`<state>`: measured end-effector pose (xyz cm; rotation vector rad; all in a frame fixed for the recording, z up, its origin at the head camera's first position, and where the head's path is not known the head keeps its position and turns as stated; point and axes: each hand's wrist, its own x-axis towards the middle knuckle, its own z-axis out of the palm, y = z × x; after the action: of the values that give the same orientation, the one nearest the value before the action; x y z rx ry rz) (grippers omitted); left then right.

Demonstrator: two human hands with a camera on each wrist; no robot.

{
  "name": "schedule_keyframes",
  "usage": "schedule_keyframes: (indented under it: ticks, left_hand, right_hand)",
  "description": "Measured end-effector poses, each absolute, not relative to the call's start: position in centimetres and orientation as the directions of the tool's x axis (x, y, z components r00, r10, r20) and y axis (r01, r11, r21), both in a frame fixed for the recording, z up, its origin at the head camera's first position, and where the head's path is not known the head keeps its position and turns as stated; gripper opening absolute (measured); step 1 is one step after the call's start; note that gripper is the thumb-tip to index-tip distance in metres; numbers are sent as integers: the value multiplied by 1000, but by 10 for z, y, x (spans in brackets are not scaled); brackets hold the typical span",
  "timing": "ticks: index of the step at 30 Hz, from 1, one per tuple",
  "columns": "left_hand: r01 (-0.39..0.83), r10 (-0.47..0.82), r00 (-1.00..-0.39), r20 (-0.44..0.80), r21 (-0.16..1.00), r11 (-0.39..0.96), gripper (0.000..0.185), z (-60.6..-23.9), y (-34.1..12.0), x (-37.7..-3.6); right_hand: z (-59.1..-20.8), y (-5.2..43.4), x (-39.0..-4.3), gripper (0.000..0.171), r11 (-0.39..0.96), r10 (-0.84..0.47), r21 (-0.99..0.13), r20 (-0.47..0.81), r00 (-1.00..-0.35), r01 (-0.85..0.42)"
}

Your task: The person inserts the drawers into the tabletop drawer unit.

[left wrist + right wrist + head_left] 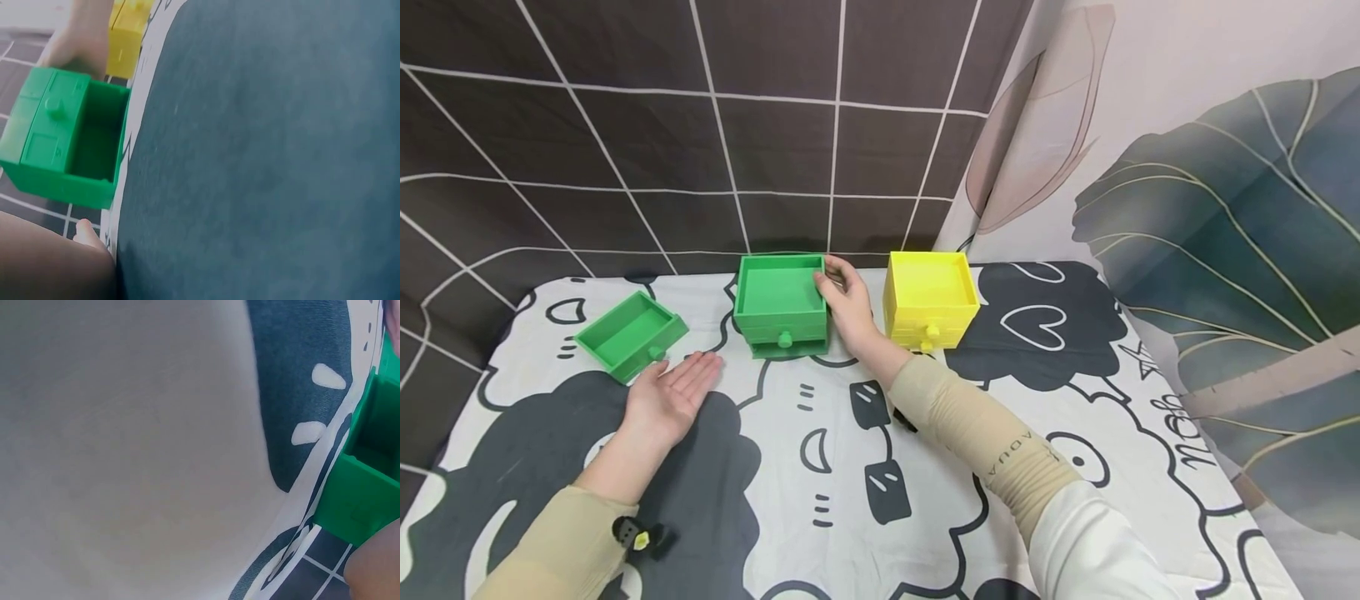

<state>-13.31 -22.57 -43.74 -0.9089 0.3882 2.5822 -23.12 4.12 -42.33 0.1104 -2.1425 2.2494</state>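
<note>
A small green drawer cabinet (781, 287) stands at the back middle, with a tray-like top and a knob on its front. Its bottom slot gapes without a drawer, as the left wrist view of the cabinet (94, 134) also shows. My right hand (848, 307) holds the cabinet's right side, thumb at the top rim; some fingers are hidden. To the left, a loose green drawer (632, 333) lies on the cloth, knob toward me. My left hand (670, 396) is palm up with fingers extended, beside that drawer's knob end.
Right of the right hand stands a yellow drawer cabinet (931, 292) with knobs on its front. A black-and-white cartoon cloth (820, 533) covers the surface. Behind rises a dark curtain with a white grid (775, 142). A small dark clip (643, 536) sits by the left wrist.
</note>
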Motion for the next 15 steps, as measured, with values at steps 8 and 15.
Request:
schedule_keyframes:
  ticks: [8, 15]
  left_hand:
    - [-351, 233, -720, -654, 54, -935, 46, -436, -237, -135]
    - [-320, 203, -716, -668, 55, -946, 43, -436, -243, -137]
  right_hand:
    - [-424, 41, -232, 42, -53, -33, -996, 78, -996, -77]
    - [-424, 41, -231, 42, -43, -23, -996, 77, -997, -76]
